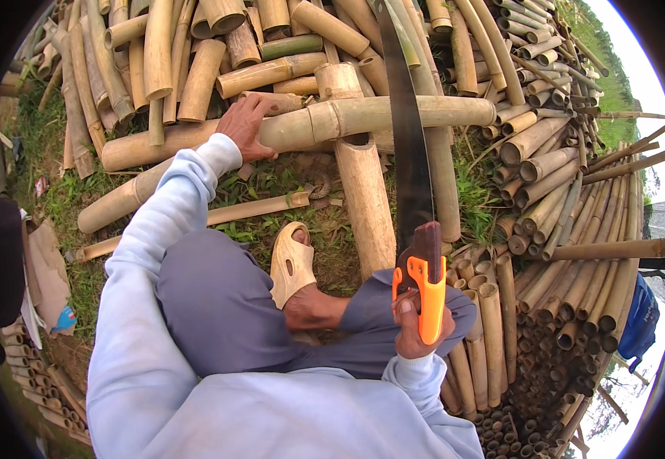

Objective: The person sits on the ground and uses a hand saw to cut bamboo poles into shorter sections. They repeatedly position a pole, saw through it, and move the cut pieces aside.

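A thick bamboo pole [370, 116] lies crosswise in front of me, resting over a notched upright bamboo piece [367, 203]. My left hand [247, 126] is on the pole left of that support, fingers wrapped over its top. In my right hand [418, 330] is the orange handle of a hand saw [415, 161]. Its long dark blade points away from me and crosses the pole right of the support. Whether the teeth touch the bamboo I cannot tell.
Cut bamboo pieces [271, 73] are heaped beyond the pole. Stacked bamboo tubes [539, 153] fill the right side. A split bamboo strip [260, 208] lies on the grass near my sandalled foot [292, 264]. A blue bag [638, 317] hangs at far right; torn cardboard [45, 268] lies at left.
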The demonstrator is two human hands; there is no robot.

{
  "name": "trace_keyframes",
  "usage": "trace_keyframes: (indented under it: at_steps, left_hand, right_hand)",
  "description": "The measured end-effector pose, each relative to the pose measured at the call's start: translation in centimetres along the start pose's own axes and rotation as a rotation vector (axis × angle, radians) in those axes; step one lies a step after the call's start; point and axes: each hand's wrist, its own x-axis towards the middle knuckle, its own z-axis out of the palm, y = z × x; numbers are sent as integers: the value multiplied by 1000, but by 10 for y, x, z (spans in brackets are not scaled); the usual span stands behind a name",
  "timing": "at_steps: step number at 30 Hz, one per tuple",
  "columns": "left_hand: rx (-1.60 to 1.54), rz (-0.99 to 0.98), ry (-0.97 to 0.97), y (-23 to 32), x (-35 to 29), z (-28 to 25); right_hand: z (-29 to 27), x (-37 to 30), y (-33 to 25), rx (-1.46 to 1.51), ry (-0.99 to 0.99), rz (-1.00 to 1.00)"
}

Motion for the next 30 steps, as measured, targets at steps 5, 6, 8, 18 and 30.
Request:
trace_keyframes:
  at_steps: [5, 6, 8, 18, 30]
  left_hand:
    - [423, -23, 450, 28, -30, 50]
    - [445, -43, 388, 23, -25, 52]
    - [485, -81, 263, 11, -16, 54]
    - [110, -19, -226, 9, 24, -19]
    - [267, -179, -64, 13, 5, 19]
  right_hand:
    - [6, -7, 4, 65, -32, 149]
    - [5, -6, 6, 73, -41, 163]
    - [6, -4, 5, 66, -54, 140]
    - [5, -5, 9, 74, -140, 60]
    - [38, 13, 57, 27, -236, 161]
